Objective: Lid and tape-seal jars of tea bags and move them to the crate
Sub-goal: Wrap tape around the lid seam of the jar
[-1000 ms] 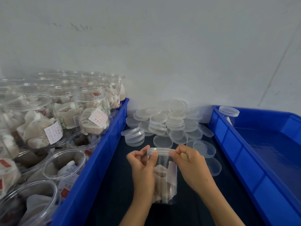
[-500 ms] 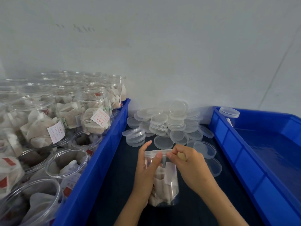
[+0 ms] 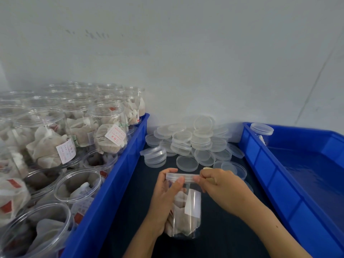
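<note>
A clear jar [image 3: 189, 216] of tea bags stands on the dark table between two blue crates, with a clear lid [image 3: 176, 175] on it. My left hand [image 3: 163, 200] grips the jar's side, and its thumb presses on the lid's rim. My right hand [image 3: 221, 187] is at the lid's right edge, fingers curled and pinching a strip of clear tape against the rim. A pale yellowish bit of a tape roll [image 3: 207, 168] peeks out above those fingers. The right crate [image 3: 260, 164] holds one lidded jar [image 3: 262, 129] in its far left corner.
The left crate [image 3: 119, 183] is packed with several open jars of tea bags [image 3: 109, 135], stacked in layers. A heap of loose clear lids [image 3: 193, 142] lies against the wall behind my hands. The white wall closes off the back.
My left thumb has moved onto the lid's rim. My right hand has shifted right along the rim, drawing the tape with it. The jar has turned a little.
</note>
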Demonstrator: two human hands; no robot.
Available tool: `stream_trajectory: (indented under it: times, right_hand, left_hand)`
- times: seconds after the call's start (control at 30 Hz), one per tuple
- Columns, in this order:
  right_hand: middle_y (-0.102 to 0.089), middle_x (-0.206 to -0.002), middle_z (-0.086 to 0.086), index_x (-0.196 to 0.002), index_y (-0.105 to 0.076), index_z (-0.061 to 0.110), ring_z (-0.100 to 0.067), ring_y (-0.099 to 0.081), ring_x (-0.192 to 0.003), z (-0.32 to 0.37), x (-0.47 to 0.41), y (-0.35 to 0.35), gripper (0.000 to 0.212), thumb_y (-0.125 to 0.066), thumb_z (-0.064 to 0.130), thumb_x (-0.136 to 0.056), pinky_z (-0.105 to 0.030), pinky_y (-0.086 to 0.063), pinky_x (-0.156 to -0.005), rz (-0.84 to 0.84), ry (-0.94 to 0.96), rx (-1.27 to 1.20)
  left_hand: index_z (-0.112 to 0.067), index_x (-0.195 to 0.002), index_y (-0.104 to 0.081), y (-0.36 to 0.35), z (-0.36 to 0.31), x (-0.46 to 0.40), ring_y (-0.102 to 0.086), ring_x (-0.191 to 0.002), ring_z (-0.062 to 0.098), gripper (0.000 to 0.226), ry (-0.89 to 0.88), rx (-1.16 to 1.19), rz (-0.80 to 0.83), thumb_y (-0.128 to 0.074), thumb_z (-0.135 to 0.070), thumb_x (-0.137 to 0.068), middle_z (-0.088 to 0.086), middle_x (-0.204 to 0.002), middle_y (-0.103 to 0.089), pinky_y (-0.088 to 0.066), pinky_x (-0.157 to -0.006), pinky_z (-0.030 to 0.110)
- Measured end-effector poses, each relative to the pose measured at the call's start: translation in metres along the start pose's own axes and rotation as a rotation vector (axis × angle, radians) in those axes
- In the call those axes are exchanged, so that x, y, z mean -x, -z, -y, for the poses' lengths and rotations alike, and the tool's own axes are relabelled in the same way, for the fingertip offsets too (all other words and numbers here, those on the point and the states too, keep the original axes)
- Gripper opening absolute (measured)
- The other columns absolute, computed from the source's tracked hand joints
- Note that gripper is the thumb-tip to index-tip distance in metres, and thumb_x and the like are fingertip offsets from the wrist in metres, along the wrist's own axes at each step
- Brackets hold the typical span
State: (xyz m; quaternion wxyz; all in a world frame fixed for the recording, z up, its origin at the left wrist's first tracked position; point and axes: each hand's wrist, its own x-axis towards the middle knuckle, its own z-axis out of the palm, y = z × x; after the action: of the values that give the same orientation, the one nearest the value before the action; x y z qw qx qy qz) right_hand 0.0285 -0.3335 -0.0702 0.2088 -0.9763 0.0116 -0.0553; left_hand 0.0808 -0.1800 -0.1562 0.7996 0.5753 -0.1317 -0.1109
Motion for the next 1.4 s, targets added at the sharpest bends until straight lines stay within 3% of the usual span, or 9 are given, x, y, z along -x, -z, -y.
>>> stream_trajectory:
  times: [0.2,0.3,0.4,0.67,0.9,1.03,1.1,1.17,1.4]
  right_hand:
    - [-0.059,-0.068,0.008,-0.076,-0.052,0.028,-0.005,-0.057,-0.065,-0.008,-0.005,-0.005,0.05,-0.027,0.068,-0.092,-0.025,-0.047,-0.061,0.0,0.02,0.161]
    - [-0.06,-0.07,0.009,-0.08,-0.052,0.028,-0.005,-0.058,-0.067,-0.015,-0.008,-0.006,0.055,-0.025,0.076,-0.085,-0.03,-0.052,-0.07,0.042,0.024,0.099]
    - [-0.057,-0.069,0.01,-0.085,-0.053,0.031,-0.002,-0.053,-0.061,-0.017,-0.01,-0.003,0.061,-0.021,0.082,-0.073,-0.021,-0.046,-0.062,0.072,0.041,0.035]
    - [-0.051,-0.07,0.001,-0.093,-0.054,0.025,-0.005,-0.045,-0.047,-0.025,-0.012,-0.002,0.042,-0.035,0.063,-0.092,-0.027,-0.052,-0.057,0.255,0.018,-0.186]
    - [-0.055,-0.079,-0.006,-0.094,-0.051,0.028,-0.011,-0.047,-0.053,-0.026,-0.015,-0.003,0.058,-0.033,0.08,-0.074,-0.023,-0.046,-0.053,0.289,0.031,-0.256]
    - [-0.057,-0.088,-0.015,-0.098,-0.048,0.02,-0.008,-0.044,-0.053,-0.026,-0.014,-0.007,0.07,-0.038,0.084,-0.07,-0.021,-0.043,-0.051,0.286,0.02,-0.369]
    - [-0.062,-0.092,-0.014,-0.1,-0.048,0.019,-0.004,-0.043,-0.051,-0.025,-0.012,-0.012,0.071,-0.04,0.082,-0.071,-0.018,-0.042,-0.05,0.282,-0.011,-0.409]
    - [-0.065,-0.092,-0.012,-0.101,-0.047,0.017,-0.002,-0.043,-0.049,-0.022,-0.009,-0.017,0.071,-0.04,0.081,-0.072,-0.018,-0.041,-0.049,0.255,-0.043,-0.439]
    - [-0.054,-0.076,0.002,-0.092,-0.045,0.016,-0.007,-0.042,-0.057,-0.01,0.001,-0.024,0.075,-0.036,0.085,-0.065,-0.024,-0.037,-0.055,0.07,-0.059,-0.387]
  left_hand:
    - [-0.02,-0.114,-0.055,0.003,0.002,-0.002,-0.071,-0.075,0.02,0.057,-0.009,-0.015,-0.016,-0.071,-0.044,-0.064,0.002,-0.089,-0.073,-0.057,-0.061,0.027]
    - [-0.018,-0.114,-0.055,0.005,0.003,-0.003,-0.071,-0.073,0.02,0.058,-0.005,0.005,-0.012,-0.072,-0.042,-0.064,0.001,-0.088,-0.074,-0.056,-0.059,0.026]
    - [-0.017,-0.115,-0.056,0.007,0.005,-0.004,-0.071,-0.075,0.022,0.056,0.006,0.023,0.014,-0.071,-0.041,-0.066,0.003,-0.089,-0.073,-0.056,-0.06,0.027]
    - [-0.017,-0.114,-0.058,0.011,0.006,-0.006,-0.07,-0.081,0.026,0.045,0.031,0.077,0.03,-0.071,-0.037,-0.075,0.01,-0.096,-0.072,-0.058,-0.066,0.033]
    - [-0.013,-0.123,-0.053,0.009,0.006,-0.001,-0.062,-0.09,0.035,0.075,0.078,0.119,0.082,-0.068,-0.055,-0.063,0.014,-0.104,-0.069,-0.053,-0.073,0.041]
    - [-0.007,-0.121,-0.063,0.012,0.005,-0.001,-0.054,-0.107,0.043,0.076,0.264,0.209,0.099,-0.071,-0.059,-0.066,0.028,-0.119,-0.062,-0.051,-0.084,0.044]
    - [-0.011,-0.11,-0.073,0.014,0.005,-0.002,-0.057,-0.112,0.042,0.06,0.287,0.2,0.125,-0.059,-0.06,-0.08,0.028,-0.122,-0.062,-0.049,-0.093,0.045]
    - [-0.014,-0.111,-0.074,0.015,0.006,-0.005,-0.059,-0.116,0.041,0.062,0.305,0.216,0.143,-0.041,-0.061,-0.087,0.024,-0.123,-0.064,-0.048,-0.098,0.046]
    - [-0.019,-0.109,-0.075,0.022,0.006,-0.008,-0.07,-0.098,0.026,0.057,0.327,0.248,0.106,-0.036,-0.056,-0.091,0.016,-0.114,-0.07,-0.056,-0.08,0.035]
